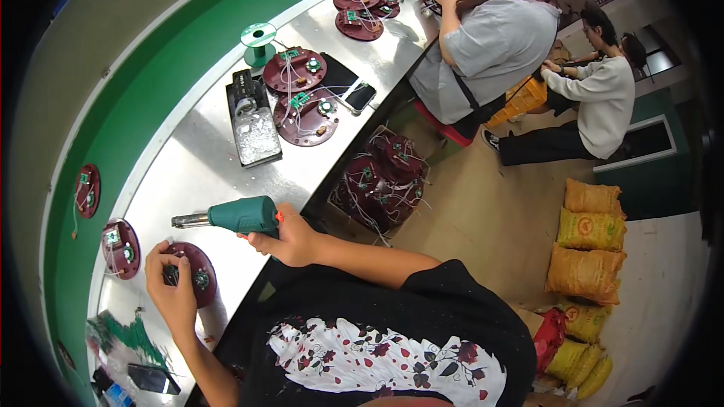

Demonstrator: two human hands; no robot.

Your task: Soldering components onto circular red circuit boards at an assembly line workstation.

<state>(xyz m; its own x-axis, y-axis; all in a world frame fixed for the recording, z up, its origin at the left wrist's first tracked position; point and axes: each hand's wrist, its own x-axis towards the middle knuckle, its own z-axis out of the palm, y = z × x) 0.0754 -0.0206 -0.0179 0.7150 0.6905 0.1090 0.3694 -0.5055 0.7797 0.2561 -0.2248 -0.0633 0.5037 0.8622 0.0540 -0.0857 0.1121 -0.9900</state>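
My right hand (294, 237) is wrapped round the handle of a green pistol-shaped tool (245, 215) with a metal barrel and orange parts at its grip. The barrel points left, above the bench, apart from the dark red disc (200, 260) nearer me. Curled over that disc's left side, my left hand (170, 286) grips it with thumb and fingers; whether a small part is pinched there too is hidden. Small round electronics show on the disc. Just left of this hand, another dark red disc (124, 258) carries a green circuit board and white wires.
Farther along the metal bench (188, 158) are a black stand (256, 136), a green spool (259, 44), stacked discs (308, 122) and a phone (358, 96). A box of discs (381, 188) stands beside the bench. Two people work at right, near yellow sacks (590, 231).
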